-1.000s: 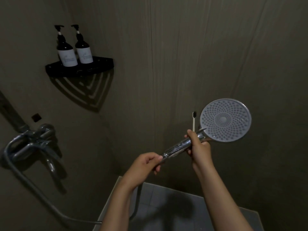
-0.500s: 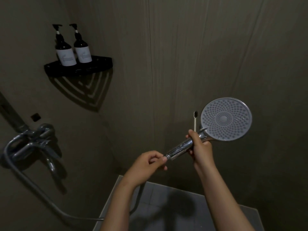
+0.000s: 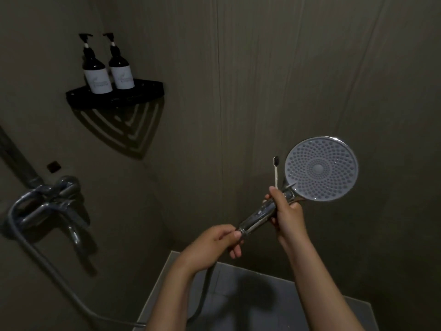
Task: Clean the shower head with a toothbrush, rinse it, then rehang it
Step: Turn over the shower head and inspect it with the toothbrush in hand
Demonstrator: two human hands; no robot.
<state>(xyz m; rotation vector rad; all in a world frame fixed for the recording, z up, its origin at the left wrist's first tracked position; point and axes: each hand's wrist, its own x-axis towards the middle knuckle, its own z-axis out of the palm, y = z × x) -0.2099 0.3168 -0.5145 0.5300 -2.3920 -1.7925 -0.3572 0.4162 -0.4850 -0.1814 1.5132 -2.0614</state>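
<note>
The round shower head faces me, its grey nozzle plate up and to the right, on a chrome handle. My right hand grips the handle just below the head and also holds a toothbrush that sticks straight up, dark bristles at the top, left of the plate. My left hand pinches the handle's lower end where the hose joins.
A chrome mixer tap is on the left wall, with the hose looping down from it. A black corner shelf holds two dark pump bottles. Grey floor tiles lie below my arms.
The shower head and both hands have hardly shifted. My left hand's fingers have closed a little tighter on the end of the handle.
</note>
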